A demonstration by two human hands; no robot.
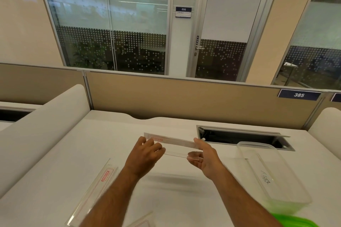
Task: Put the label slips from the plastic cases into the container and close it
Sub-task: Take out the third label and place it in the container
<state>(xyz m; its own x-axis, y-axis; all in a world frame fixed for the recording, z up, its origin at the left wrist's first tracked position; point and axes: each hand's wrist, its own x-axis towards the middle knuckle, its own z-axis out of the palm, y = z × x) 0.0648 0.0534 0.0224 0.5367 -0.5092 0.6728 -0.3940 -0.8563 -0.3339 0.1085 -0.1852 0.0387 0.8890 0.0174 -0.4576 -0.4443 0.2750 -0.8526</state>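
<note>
Label slips and their clear cases spread over a white tabletop (166, 190), largest first: open clear container (273, 173) at right, marked in pen on its wall, empty as far as can be told, green lid (297, 221) at the near right edge just beside it. Second plastic case (92, 191) flat at near left with a red-printed slip inside; corner of a third case (142, 224) at the near edge. Held above the tabletop's middle, well clear of the surface: one plastic case (177, 148), right hand (204, 156) pinching its right end, left hand (145, 153) at the left end with fingers closing on the red-printed label slip (166, 140) standing out along the far edge. Likely step: drawing that slip out. Best done by keeping the case level and firmly pinched at right, gripping the slip alone, pulling straight along its length to avoid creasing, then carrying it right to the container.
</note>
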